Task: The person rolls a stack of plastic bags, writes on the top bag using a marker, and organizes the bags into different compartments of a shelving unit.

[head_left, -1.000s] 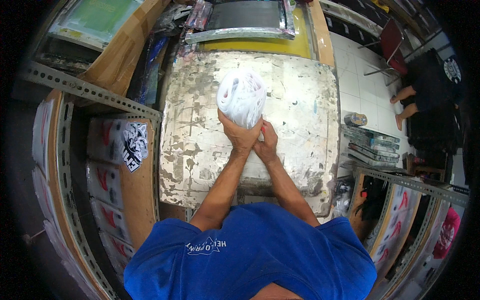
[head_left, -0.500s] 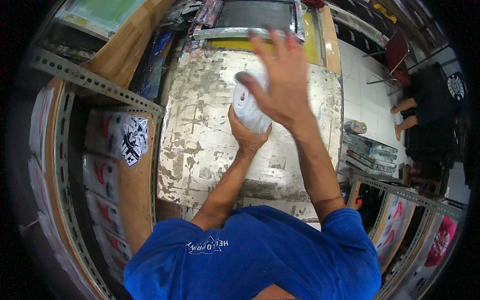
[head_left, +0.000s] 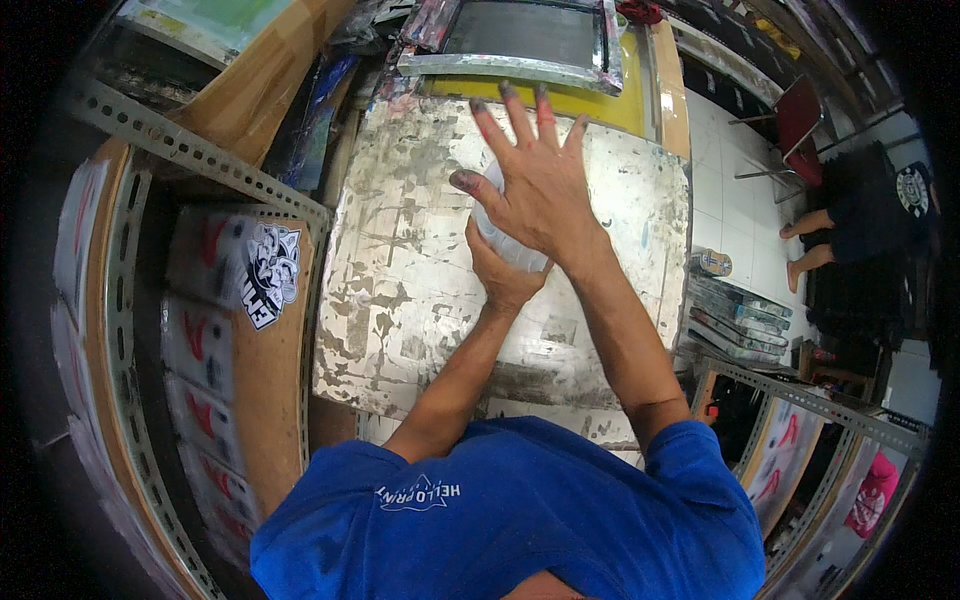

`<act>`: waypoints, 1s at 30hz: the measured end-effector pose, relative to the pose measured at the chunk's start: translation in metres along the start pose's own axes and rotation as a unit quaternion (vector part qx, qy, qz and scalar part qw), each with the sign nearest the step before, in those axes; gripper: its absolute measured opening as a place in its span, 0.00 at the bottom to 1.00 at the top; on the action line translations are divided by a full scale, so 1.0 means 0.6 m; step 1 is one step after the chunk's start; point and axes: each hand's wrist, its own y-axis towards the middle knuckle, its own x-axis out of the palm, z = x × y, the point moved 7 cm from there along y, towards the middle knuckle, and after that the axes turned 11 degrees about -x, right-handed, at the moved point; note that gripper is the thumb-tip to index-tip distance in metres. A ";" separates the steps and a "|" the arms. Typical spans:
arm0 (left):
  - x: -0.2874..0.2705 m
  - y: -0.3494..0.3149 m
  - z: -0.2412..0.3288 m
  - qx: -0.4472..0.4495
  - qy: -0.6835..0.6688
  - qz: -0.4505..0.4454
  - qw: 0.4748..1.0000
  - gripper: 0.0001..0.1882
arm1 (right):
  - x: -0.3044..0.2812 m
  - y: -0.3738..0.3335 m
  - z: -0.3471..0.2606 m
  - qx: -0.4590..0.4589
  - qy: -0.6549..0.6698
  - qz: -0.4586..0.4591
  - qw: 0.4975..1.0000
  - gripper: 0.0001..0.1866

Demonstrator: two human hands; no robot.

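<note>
- White plastic-looking bundle (head_left: 512, 248): over the far half of the worktable, near the middle of its width. Only the lower part and left edge show; the rest lies behind the person's right hand.
- Left hand (head_left: 508, 272): grasping the bundle from its near end, thumb side and fingers curled round either flank. Wrist angled in from the lower left.
- Right hand (head_left: 540, 190): back of hand up, fingers and thumb splayed wide, gripping nothing. Placed across the bundle, on the far side of the left hand. View from above is poor here: cannot tell whether the palm touches the plastic or sits just over it.
- Fingertips (head_left: 466, 181) of the right hand: dark stained; reddish marks along some fingers.
- Worktable (head_left: 400, 255): pale top, badly worn, grey-brown patches, darker along the near edge.
- Beyond the far edge: metal-edged frame with a dark mesh (head_left: 515, 35), lying over a yellow panel (head_left: 632, 85).
- Left side: perforated metal rack (head_left: 200, 150), bent brown cardboard (head_left: 265, 85) above it, clear-wrapped packets with red marks (head_left: 200, 335) below, black-and-white sticker (head_left: 272, 275) on a brown board.
- Right side, on pale floor tiles: stack of flat frames (head_left: 740, 328), small round-ended tin (head_left: 713, 263), red chair (head_left: 800, 130). Another person's bare legs (head_left: 812, 220) near the chair.
- Wearer: blue short-sleeved shirt (head_left: 520, 520).
</note>
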 end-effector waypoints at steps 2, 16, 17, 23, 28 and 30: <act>-0.007 -0.001 -0.012 0.013 0.026 0.011 1.000 0.64 | -0.003 0.000 -0.006 -0.012 -0.007 0.036 0.999 0.38; 0.030 0.018 -0.043 -0.104 -0.022 -0.059 0.993 0.61 | 0.045 -0.027 -0.008 0.033 0.015 -0.055 0.998 0.39; 0.030 0.017 -0.041 -0.121 -0.044 -0.068 0.989 0.61 | 0.063 -0.034 0.002 0.041 0.037 -0.082 0.995 0.39; 0.018 -0.004 -0.082 -0.103 -0.018 -0.052 0.993 0.63 | 0.072 -0.043 -0.005 0.048 0.018 -0.076 0.996 0.39; 0.011 0.000 -0.069 -0.037 -0.092 -0.013 0.995 0.54 | 0.072 -0.030 -0.009 0.043 0.015 -0.055 0.997 0.42; 0.016 0.005 -0.025 -0.006 -0.093 -0.001 0.996 0.45 | 0.065 -0.029 -0.004 0.039 0.008 -0.084 0.996 0.43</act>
